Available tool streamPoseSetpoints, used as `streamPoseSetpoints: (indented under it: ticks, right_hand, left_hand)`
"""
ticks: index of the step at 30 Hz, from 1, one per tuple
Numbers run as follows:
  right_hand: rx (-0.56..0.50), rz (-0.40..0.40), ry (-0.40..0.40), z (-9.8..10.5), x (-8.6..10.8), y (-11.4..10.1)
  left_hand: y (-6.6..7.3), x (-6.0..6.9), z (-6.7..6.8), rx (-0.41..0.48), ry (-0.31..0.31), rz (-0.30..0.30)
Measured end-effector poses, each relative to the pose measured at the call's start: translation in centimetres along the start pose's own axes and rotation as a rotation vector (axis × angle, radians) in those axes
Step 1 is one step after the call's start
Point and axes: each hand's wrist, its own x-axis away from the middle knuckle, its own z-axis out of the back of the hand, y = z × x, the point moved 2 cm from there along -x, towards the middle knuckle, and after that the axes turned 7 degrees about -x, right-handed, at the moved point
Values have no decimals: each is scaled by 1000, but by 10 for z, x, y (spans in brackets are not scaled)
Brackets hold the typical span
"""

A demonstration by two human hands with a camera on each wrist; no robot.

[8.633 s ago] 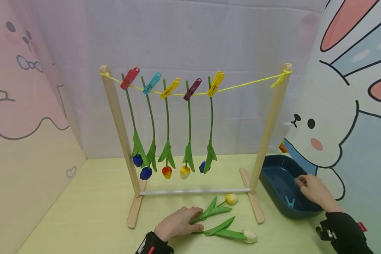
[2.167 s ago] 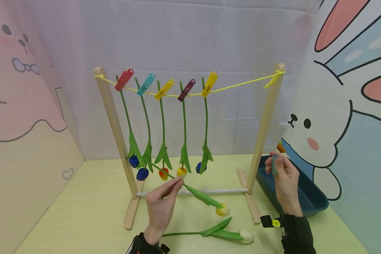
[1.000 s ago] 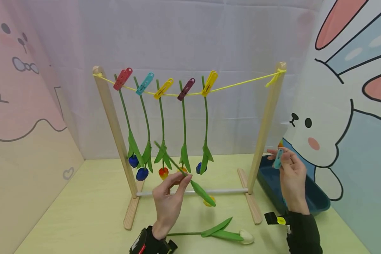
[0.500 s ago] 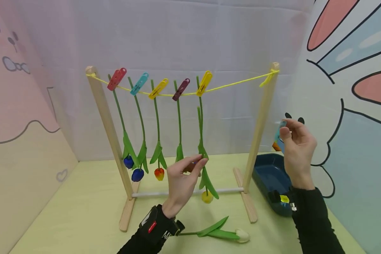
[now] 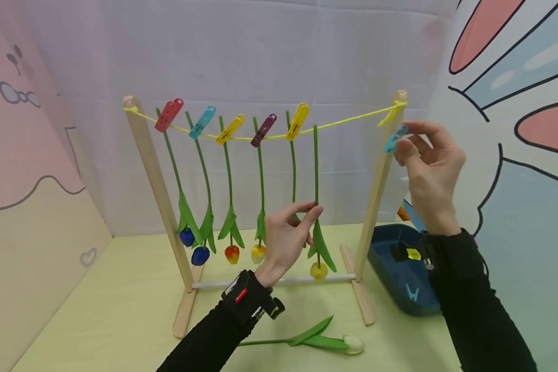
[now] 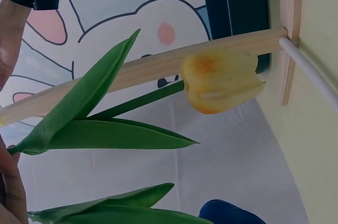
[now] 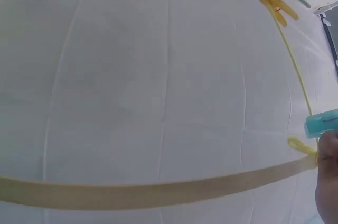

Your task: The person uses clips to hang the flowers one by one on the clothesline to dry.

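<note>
My left hand (image 5: 288, 235) pinches the green stem of a yellow artificial tulip (image 5: 319, 271), which hangs head down with its stem end near the yellow string (image 5: 349, 121). In the left wrist view the bloom of this yellow tulip (image 6: 222, 81) shows large, leaves beside it. Beside the right post, my right hand (image 5: 432, 170) pinches a light blue clothespin (image 5: 395, 138) between thumb and fingers. Several tulips hang from the string on clothespins; the nearest to my left hand is under a yellow clothespin (image 5: 298, 121). A white tulip (image 5: 353, 344) lies on the table below.
A wooden frame with a right post (image 5: 376, 201) and a white crossbar (image 5: 279, 281) carries the string. The dark blue basin (image 5: 386, 274) at right holds another light blue clothespin (image 5: 412, 293). A white cloth (image 5: 260, 62) hangs behind.
My left hand has picked the yellow tulip off the table and raised it upright to the string. My right hand has lifted the light blue clothespin out of the basin, up to the right post.
</note>
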Motion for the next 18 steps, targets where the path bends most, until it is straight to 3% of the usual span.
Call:
streamPoseSetpoints:
  ticks: [2, 6, 7, 9, 12, 18]
  right_hand:
    - [-18, 9, -30, -9, -7, -3]
    - [-36, 33, -76, -25, -19, -6]
    - [-39, 40, -81, -29, -22, -6]
    - [-36, 49, -88, -35, -27, -6]
    - [-40, 48, -92, -42, -32, -5]
    - [-145, -4, -79, -54, -38, 1]
  left_hand:
    - [23, -11, 9, 28, -16, 21]
    - [122, -42, 48, 84, -52, 78]
    - [143, -49, 55, 92, -59, 90]
    - [171, -58, 65, 104, -71, 128]
    - [186, -66, 68, 100, -90, 179]
    - [183, -72, 65, 91, -86, 200]
